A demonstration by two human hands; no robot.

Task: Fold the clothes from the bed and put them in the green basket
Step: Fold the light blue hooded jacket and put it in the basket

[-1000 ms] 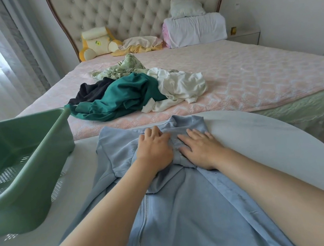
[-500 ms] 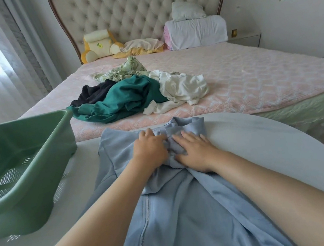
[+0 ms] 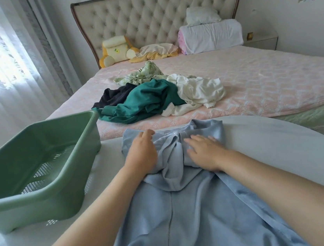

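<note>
While the right hand [image 3: 203,149] presses flat, fingers straight, on the blue zip garment [image 3: 189,221], the left hand [image 3: 140,156] rests there with fingers bent; grip unclear. The garment lies on the white bench [image 3: 272,150], green basket [image 3: 45,206] to its left, unfolded clothes [image 3: 150,99] on the bed [image 3: 264,81] beyond.

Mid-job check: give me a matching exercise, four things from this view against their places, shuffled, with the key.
Things:
1 light blue garment
2 green basket
3 teal garment
4 yellow plush toy

Places:
A against the headboard
B crumpled on the bed
C on the table, under the left hand and right hand
D on the table, left of both hands

Pairs: 1-C, 2-D, 3-B, 4-A.
</note>
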